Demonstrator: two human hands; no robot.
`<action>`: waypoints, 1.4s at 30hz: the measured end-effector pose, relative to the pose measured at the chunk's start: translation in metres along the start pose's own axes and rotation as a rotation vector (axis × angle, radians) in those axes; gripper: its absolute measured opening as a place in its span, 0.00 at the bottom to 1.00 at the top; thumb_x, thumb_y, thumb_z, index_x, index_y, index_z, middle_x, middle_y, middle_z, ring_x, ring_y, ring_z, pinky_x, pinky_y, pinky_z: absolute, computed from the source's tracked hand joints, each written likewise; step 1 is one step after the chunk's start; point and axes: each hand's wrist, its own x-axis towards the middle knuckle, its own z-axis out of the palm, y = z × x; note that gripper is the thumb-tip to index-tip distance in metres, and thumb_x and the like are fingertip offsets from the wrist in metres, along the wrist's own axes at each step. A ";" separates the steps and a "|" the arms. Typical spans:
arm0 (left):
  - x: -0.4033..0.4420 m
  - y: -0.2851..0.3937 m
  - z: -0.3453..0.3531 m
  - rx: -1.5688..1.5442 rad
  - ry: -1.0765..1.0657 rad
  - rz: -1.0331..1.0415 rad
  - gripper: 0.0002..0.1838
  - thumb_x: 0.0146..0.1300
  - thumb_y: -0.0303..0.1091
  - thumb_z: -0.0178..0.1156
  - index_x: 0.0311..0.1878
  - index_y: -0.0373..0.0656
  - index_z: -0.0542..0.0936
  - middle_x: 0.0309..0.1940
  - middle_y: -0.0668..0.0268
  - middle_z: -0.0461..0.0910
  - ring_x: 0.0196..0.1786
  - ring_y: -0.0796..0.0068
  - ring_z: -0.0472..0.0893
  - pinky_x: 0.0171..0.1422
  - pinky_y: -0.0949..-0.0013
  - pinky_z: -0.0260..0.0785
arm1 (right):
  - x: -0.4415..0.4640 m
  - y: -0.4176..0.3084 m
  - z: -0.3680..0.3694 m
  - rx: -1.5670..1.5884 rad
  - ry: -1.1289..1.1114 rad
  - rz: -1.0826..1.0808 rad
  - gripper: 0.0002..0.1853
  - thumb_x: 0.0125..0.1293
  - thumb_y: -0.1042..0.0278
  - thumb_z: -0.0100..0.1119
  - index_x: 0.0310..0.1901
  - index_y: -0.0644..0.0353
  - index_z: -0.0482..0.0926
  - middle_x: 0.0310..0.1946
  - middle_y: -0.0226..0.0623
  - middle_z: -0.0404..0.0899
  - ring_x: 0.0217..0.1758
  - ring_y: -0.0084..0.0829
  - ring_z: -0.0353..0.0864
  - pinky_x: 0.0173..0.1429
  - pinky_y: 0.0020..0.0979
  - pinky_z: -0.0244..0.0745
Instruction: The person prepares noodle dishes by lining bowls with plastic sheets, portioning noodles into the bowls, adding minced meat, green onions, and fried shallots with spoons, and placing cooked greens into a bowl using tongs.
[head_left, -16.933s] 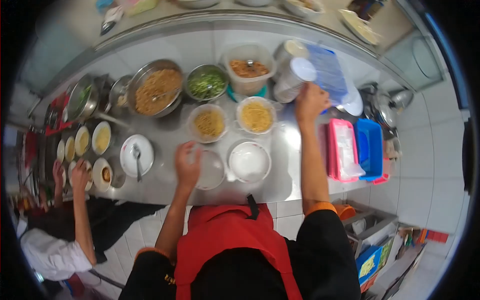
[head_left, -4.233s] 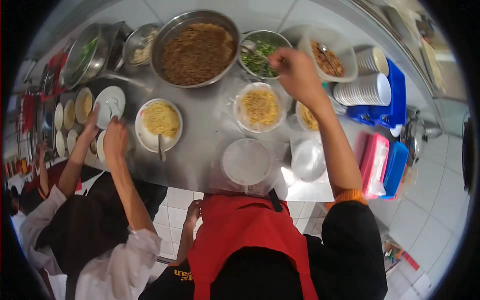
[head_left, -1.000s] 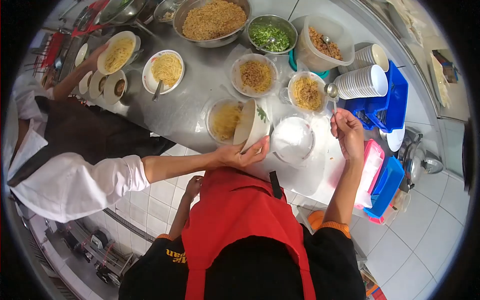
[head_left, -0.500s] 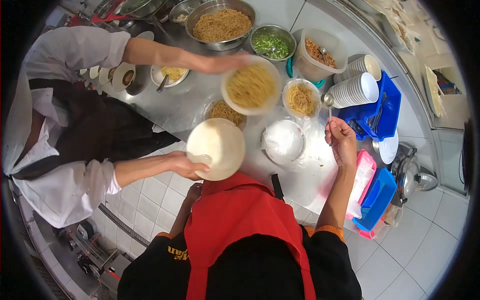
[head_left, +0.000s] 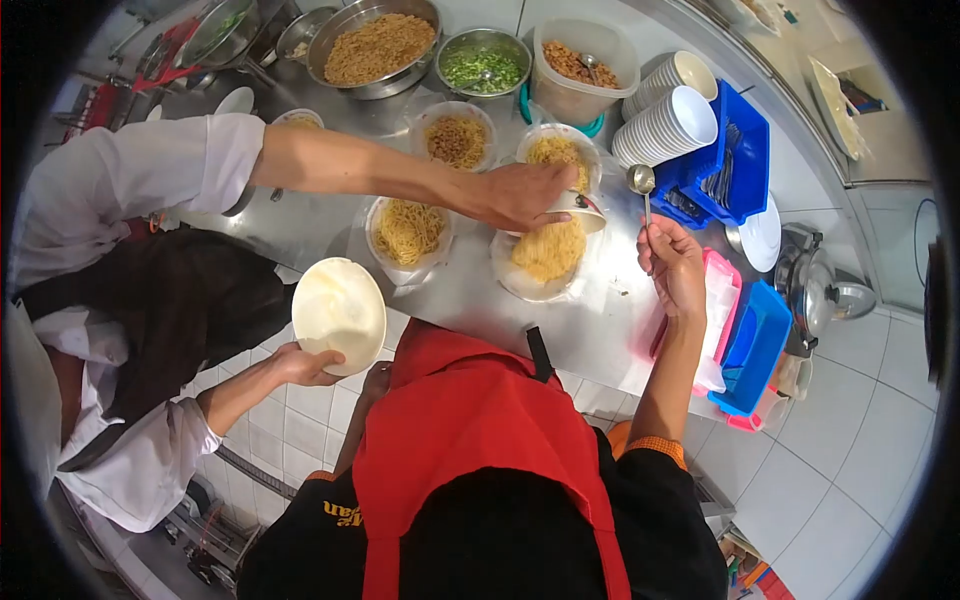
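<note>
My right hand (head_left: pixel 672 262) pinches the handle of a metal spoon (head_left: pixel 641 180), its bowl raised beside the stacked white bowls (head_left: pixel 665 128). My left hand (head_left: pixel 377 382) hangs low beside the red apron, its fingers mostly hidden. A co-worker's hand (head_left: pixel 520 195) tips a bowl (head_left: pixel 584 211) over the front right lined bowl, where noodles (head_left: pixel 550 250) lie. The co-worker's other hand (head_left: pixel 308 366) holds an emptied cream bowl (head_left: pixel 340 312). Noodles fill the front left bowl (head_left: pixel 408 232); the back left bowl (head_left: pixel 457 138) has brown topping, and the back right bowl (head_left: pixel 560 152) is partly covered.
Along the back stand a pan of brown crumbly food (head_left: pixel 378 52), chopped greens (head_left: pixel 484 65) and a tub of reddish-brown pieces (head_left: pixel 582 68). To the right are a blue cutlery tray (head_left: pixel 735 150), pink and blue bins (head_left: pixel 755 345) and a lidded pot (head_left: pixel 812 290).
The co-worker's upper hand has moved right and tipped its noodles into the front right bowl. The emptied cream bowl has moved left. My right hand still holds the spoon raised.
</note>
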 end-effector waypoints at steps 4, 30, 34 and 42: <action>0.002 0.008 -0.006 0.051 0.066 0.073 0.23 0.65 0.32 0.52 0.63 0.46 0.62 0.57 0.64 0.70 0.59 0.64 0.73 0.62 0.64 0.70 | -0.004 0.003 -0.002 0.010 0.016 -0.002 0.08 0.67 0.74 0.52 0.44 0.69 0.77 0.29 0.34 0.78 0.25 0.19 0.71 0.27 0.20 0.65; 0.047 0.001 0.055 1.121 -0.272 1.619 0.12 0.68 0.35 0.52 0.50 0.39 0.73 0.37 0.65 0.77 0.36 0.79 0.78 0.40 0.75 0.69 | 0.311 0.029 0.316 -1.399 -0.239 -0.765 0.09 0.55 0.71 0.60 0.36 0.64 0.83 0.30 0.51 0.82 0.39 0.46 0.83 0.45 0.40 0.79; 0.027 0.082 0.077 0.767 -0.361 1.842 0.17 0.69 0.35 0.52 0.57 0.38 0.68 0.46 0.60 0.75 0.42 0.70 0.79 0.49 0.68 0.73 | 0.347 0.059 0.361 -1.766 -0.154 -0.591 0.10 0.54 0.70 0.61 0.36 0.65 0.82 0.35 0.55 0.81 0.42 0.52 0.81 0.51 0.42 0.77; -0.054 0.172 0.181 0.989 -0.378 1.495 0.26 0.66 0.31 0.49 0.67 0.43 0.60 0.47 0.61 0.74 0.42 0.72 0.79 0.42 0.68 0.75 | 0.386 0.057 0.350 -1.325 -0.413 0.022 0.06 0.56 0.75 0.58 0.31 0.69 0.82 0.19 0.36 0.77 0.19 0.22 0.72 0.21 0.24 0.65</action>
